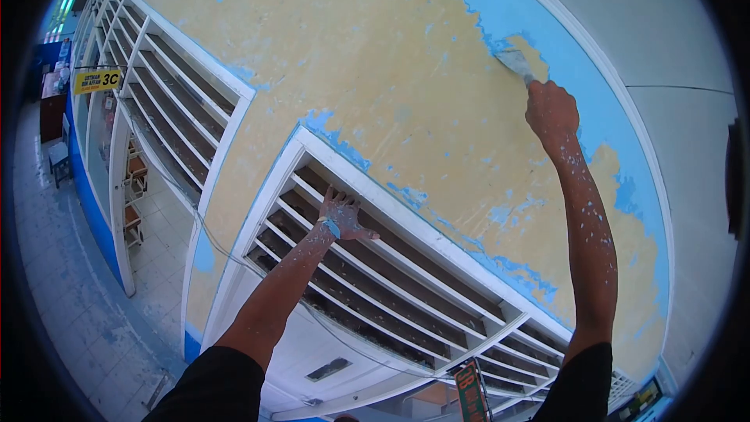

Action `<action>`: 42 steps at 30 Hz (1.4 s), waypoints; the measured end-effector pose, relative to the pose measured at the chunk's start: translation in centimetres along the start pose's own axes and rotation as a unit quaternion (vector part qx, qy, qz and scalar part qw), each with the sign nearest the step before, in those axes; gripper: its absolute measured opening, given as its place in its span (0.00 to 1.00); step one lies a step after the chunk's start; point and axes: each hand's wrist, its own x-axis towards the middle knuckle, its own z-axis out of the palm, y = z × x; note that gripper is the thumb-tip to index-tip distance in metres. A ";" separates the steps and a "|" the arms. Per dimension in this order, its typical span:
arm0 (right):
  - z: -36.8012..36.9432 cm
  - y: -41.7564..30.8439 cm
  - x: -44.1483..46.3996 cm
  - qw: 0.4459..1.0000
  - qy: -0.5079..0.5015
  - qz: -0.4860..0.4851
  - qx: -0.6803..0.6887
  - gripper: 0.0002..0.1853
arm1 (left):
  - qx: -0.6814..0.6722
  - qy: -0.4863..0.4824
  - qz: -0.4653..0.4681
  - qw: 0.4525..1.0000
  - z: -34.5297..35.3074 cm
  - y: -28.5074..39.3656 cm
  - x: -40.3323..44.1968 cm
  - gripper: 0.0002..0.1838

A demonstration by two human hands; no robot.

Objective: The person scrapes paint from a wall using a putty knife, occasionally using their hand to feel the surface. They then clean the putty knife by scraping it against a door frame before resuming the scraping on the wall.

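My right hand (553, 116) is closed around the handle of a scraper (514, 62), its wide metal blade against the wall (391, 55) at the edge of the blue paint (582, 62). Much of the wall is bare and yellowish, with ragged blue patches left on it. Lower down, my left hand (341, 217) rests with fingers spread on the white slats of a louvred vent (398, 246). Blue paint flakes cling to both forearms, and a larger blue flake lies at my left wrist.
A second louvred vent (176, 78) runs above an open doorway at left, beside a yellow 3C sign (98, 81). A cable (215, 238) crosses below the vents. Another sign (471, 392) hangs at the bottom. The ceiling (664, 55) borders the wall. Flakes dot the tiled floor (94, 328).
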 end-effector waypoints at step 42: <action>-1.7 -4.0 6.5 0.999 0.034 -0.020 0.006 0.10 | 0.020 0.022 0.011 0.999 0.7 -0.3 0.1 0.71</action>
